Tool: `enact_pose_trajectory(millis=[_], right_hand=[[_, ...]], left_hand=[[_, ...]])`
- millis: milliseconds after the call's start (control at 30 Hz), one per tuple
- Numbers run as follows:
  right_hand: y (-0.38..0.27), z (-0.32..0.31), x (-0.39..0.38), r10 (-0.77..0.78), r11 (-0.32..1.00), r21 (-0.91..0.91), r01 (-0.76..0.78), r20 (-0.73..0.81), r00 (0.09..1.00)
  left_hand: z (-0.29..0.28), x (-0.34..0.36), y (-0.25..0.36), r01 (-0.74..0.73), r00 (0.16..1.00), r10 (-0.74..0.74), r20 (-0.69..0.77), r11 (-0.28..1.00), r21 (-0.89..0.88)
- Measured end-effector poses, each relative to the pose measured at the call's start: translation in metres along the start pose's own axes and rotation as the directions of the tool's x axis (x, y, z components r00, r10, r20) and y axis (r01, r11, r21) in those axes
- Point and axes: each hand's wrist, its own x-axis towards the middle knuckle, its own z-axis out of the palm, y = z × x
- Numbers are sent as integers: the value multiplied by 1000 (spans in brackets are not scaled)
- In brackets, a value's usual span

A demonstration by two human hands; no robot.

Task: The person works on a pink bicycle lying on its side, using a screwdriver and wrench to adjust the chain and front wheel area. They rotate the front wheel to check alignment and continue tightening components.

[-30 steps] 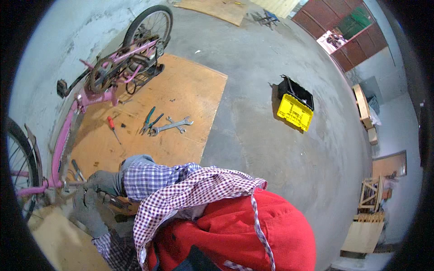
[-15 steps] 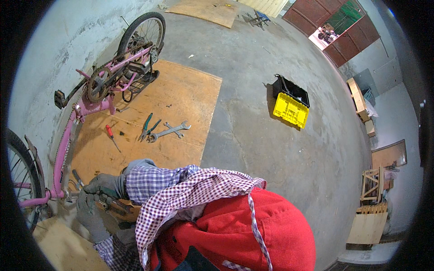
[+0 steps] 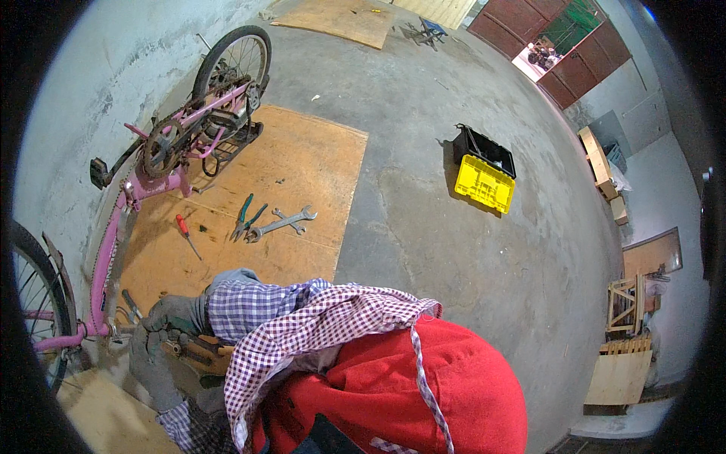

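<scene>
Both my hands wear grey gloves and work close together at the lower left. My right hand (image 3: 178,313) reaches in from a checked sleeve with its fingers curled. My left hand (image 3: 151,368) sits just below it, also curled. Between them is a dark, narrow part I cannot make out, largely covered by the gloves. Beside them stands a pink bicycle (image 3: 108,265), upside down along the wall, its fork and one wheel (image 3: 38,291) nearest my hands. A dark-handled tool (image 3: 131,304) lies just beyond my right hand.
On the wooden board (image 3: 318,163) lie a red screwdriver (image 3: 184,227), green-handled pliers (image 3: 245,219) and two open-end wrenches (image 3: 283,222). A black toolbox with a yellow lid (image 3: 484,184) stands open on the concrete floor. Wooden pieces (image 3: 624,363) lean at the right wall.
My hands have shifted slightly, staying together beside the bicycle's fork. The whole view has moved a little; the tools lie as before.
</scene>
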Motion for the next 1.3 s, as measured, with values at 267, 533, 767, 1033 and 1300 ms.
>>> enact_pose_trajectory(millis=[267, 533, 767, 1033, 1300], right_hand=[[-8, -5, -13, -27, 999, -27, 31, 126, 992], [-24, 3, -26, -40, 994, -104, 43, 31, 999], [-23, -3, -58, -106, 991, -74, 109, 37, 994], [-31, -12, -62, -372, 888, -263, 377, 70, 926], [-17, -57, 84, -494, 765, -464, 447, 23, 869]], left_hand=[[-2, -2, 8, -41, 999, 40, 14, 994, 100], [9, 0, -1, -120, 991, 124, -39, 988, 92], [23, -19, 47, -81, 993, 89, -81, 992, 95], [24, -1, 40, 15, 1000, -14, -10, 993, 114], [32, 97, -38, -128, 992, 127, 21, 982, 139]])
